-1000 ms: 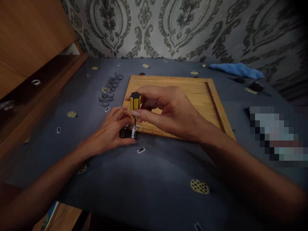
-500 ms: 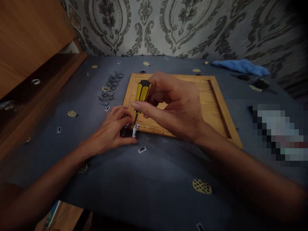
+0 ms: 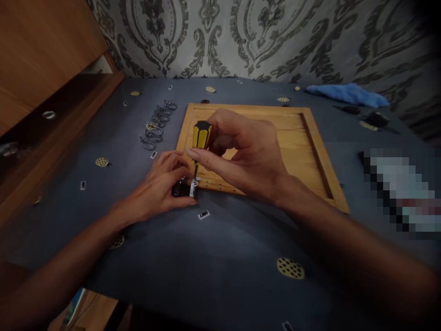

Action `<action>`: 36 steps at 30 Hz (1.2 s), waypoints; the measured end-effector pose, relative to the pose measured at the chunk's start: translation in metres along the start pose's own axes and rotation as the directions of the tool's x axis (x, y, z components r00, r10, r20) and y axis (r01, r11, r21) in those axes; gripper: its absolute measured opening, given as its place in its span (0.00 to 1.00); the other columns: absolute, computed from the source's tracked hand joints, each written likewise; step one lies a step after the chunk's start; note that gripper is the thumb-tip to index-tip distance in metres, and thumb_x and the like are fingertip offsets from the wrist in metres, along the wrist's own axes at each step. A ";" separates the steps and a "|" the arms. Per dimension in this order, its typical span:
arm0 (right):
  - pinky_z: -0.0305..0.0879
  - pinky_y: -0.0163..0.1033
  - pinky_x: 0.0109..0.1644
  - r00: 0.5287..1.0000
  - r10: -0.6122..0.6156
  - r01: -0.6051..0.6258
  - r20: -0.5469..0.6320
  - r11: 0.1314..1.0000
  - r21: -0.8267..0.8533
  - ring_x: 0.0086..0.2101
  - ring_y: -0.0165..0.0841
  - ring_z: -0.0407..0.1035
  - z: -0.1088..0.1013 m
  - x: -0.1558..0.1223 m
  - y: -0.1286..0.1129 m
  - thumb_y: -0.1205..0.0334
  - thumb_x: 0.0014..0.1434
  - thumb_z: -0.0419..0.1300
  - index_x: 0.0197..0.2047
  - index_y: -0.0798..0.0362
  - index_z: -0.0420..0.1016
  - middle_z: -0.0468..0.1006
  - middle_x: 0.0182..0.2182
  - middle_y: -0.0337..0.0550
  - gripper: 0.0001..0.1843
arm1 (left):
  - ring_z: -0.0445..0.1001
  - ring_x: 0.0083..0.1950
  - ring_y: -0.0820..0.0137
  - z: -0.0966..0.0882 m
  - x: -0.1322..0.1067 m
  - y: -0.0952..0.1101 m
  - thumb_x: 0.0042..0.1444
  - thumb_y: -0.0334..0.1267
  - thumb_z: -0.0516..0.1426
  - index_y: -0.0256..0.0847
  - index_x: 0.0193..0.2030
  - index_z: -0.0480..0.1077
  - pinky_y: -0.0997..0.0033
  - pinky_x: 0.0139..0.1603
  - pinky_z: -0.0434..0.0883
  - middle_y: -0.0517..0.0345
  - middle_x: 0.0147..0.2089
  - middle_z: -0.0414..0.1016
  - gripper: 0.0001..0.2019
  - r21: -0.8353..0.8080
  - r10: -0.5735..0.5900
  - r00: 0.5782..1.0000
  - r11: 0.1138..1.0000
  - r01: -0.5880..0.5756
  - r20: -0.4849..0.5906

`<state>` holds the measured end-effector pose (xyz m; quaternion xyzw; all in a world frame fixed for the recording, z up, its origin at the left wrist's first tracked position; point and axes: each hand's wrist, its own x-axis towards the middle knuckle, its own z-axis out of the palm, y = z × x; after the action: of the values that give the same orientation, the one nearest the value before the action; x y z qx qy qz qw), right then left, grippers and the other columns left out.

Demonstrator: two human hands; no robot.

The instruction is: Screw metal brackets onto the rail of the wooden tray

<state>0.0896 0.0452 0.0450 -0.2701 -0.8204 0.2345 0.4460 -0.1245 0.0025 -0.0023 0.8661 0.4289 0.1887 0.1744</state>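
The yellow-and-black-handled screwdriver (image 3: 200,138), pinched by the right hand (image 3: 248,156), is being brought upright again onto the small metal bracket (image 3: 193,187) being pinched by the left hand (image 3: 161,188).

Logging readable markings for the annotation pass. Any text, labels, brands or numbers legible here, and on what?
"OBEY", seen upside down: small white print on the dark cloth, just below the left hand.
Other small white prints on the cloth, e.g.: too small to read.
Screwdriver in the right hand: no marking visible.
Pixelated patch at right: unreadable.
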 end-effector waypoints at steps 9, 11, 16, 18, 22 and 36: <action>0.61 0.35 0.29 0.999 0.031 -0.031 0.006 0.999 0.003 0.25 0.26 0.64 -0.001 0.000 -0.001 0.56 0.63 0.68 0.30 0.50 0.64 0.73 0.27 0.34 0.17 | 0.61 0.67 0.48 0.000 0.000 0.001 0.62 0.53 0.65 0.42 0.51 0.76 0.41 0.70 0.62 0.48 0.58 0.71 0.19 -0.004 0.013 1.000 1.000 -0.013 -0.004; 0.62 0.36 0.30 1.000 0.010 -0.010 0.016 1.000 0.012 0.25 0.27 0.64 -0.002 0.000 0.000 0.56 0.63 0.67 0.30 0.50 0.65 0.73 0.27 0.35 0.17 | 0.62 0.67 0.48 0.000 0.000 0.001 0.62 0.52 0.65 0.43 0.50 0.76 0.43 0.70 0.63 0.49 0.58 0.71 0.17 -0.013 -0.001 1.000 1.000 0.001 0.003; 0.63 0.35 0.32 0.998 -0.017 0.018 0.055 1.000 -0.019 0.27 0.27 0.66 -0.005 0.000 0.002 0.58 0.65 0.66 0.32 0.50 0.65 0.71 0.27 0.34 0.14 | 0.63 0.65 0.49 0.000 -0.001 0.001 0.62 0.52 0.66 0.42 0.49 0.76 0.44 0.69 0.63 0.49 0.57 0.71 0.17 -0.001 0.015 1.000 1.000 -0.015 -0.011; 0.62 0.35 0.32 0.998 -0.034 0.036 0.058 0.999 -0.023 0.27 0.26 0.66 -0.005 0.000 0.002 0.58 0.65 0.65 0.32 0.50 0.65 0.70 0.27 0.33 0.14 | 0.63 0.65 0.50 0.001 -0.001 0.001 0.62 0.51 0.66 0.42 0.49 0.76 0.45 0.69 0.63 0.49 0.56 0.71 0.17 0.005 0.017 1.000 1.000 -0.017 -0.016; 0.63 0.34 0.31 0.997 -0.005 0.005 0.081 1.000 0.003 0.27 0.27 0.66 -0.003 0.000 0.002 0.58 0.65 0.65 0.32 0.50 0.65 0.70 0.27 0.34 0.14 | 0.63 0.64 0.51 0.000 0.000 0.001 0.63 0.52 0.65 0.40 0.49 0.75 0.45 0.68 0.64 0.48 0.56 0.71 0.18 0.015 0.022 1.000 1.000 -0.021 -0.018; 0.69 0.34 0.34 0.942 0.084 -0.188 0.326 0.934 0.303 0.30 0.27 0.72 -0.015 0.007 -0.006 0.64 0.67 0.60 0.32 0.51 0.65 0.74 0.31 0.36 0.11 | 0.65 0.63 0.49 0.000 0.000 -0.001 0.61 0.52 0.66 0.41 0.51 0.76 0.43 0.67 0.67 0.48 0.55 0.72 0.19 0.011 0.023 0.999 1.000 -0.023 -0.027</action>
<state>0.0976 0.0477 0.0600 -0.2086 -0.8081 0.4381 0.3340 -0.1252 0.0025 -0.0024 0.8693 0.4222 0.1998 0.1616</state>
